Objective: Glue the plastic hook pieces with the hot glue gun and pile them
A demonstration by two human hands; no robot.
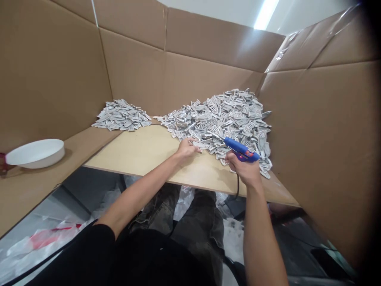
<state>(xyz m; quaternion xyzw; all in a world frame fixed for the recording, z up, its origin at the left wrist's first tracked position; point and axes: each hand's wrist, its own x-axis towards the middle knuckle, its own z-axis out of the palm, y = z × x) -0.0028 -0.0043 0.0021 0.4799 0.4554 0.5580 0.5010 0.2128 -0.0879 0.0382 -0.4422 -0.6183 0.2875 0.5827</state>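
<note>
My right hand (242, 169) is wrapped round the handle of a blue hot glue gun (241, 149). Its nozzle points left and up, and a small red light glows on its side. My left hand (187, 147) pinches a flat, pale grey slotted piece (200, 146) at the near edge of a large pile of similar grey pieces (229, 111). The glue gun's tip is a short way to the right of and above that piece. A smaller pile of grey pieces (123, 115) lies at the back left of the wooden board (143, 147).
Cardboard walls (208, 69) close in the board at the back and both sides. A white round bowl (37, 153) stands on the cardboard ledge at the left. The gun's cord (237, 186) hangs over the board's front edge. Plastic bags (44, 238) lie below.
</note>
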